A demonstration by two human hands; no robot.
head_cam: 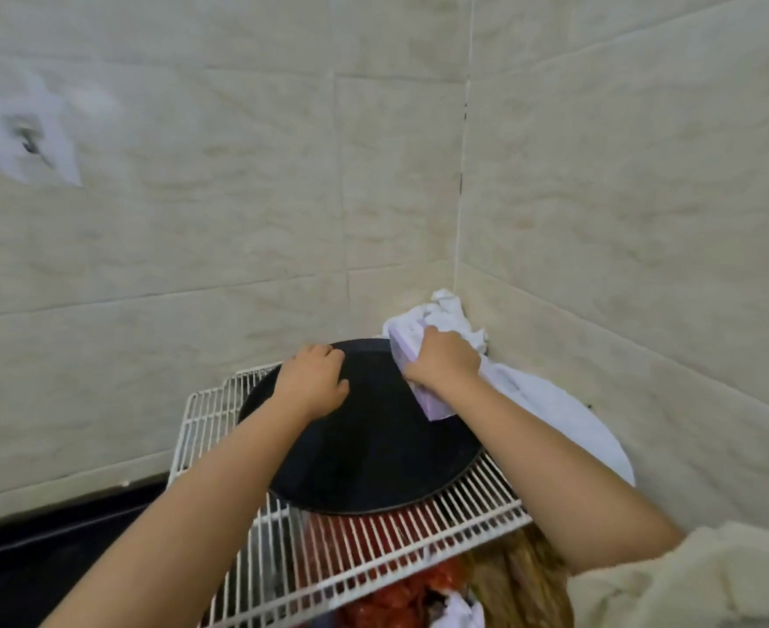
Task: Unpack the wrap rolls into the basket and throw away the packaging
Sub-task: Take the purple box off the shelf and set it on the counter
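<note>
Cream fleece sleeve (709, 577) at the lower right edge, pushed back from a bare forearm, frames a person reaching over a white wire rack (387, 550) set in the corner of a tiled wall (237, 197). On the rack lies a round black pan (373, 451), bottom up as it appears, covering most of the far half of the wires.

The right hand (444, 367) is closed around crumpled white and pale lilac packaging (423, 351), holding it at the pan's far right edge, hard against the corner where the two walls meet. More white wrapping (550, 410) trails from under that wrist toward the rack's right edge. The left hand (314, 380) rests on the pan's far left rim with its fingers curled over the edge; whether it grips the rim or merely steadies it cannot be told.

Beneath the wires, at the near edge, red and brown material (396, 596) shows through, with a scrap of white among it; it may be a waste bin, but that is a guess.

No wrap rolls and no basket are in view, so the unpacking itself cannot be confirmed. Judging by the emptied-looking wrapper in hand, the work seems to be in its final stage: the packaging is gathered but not yet thrown away.
</note>
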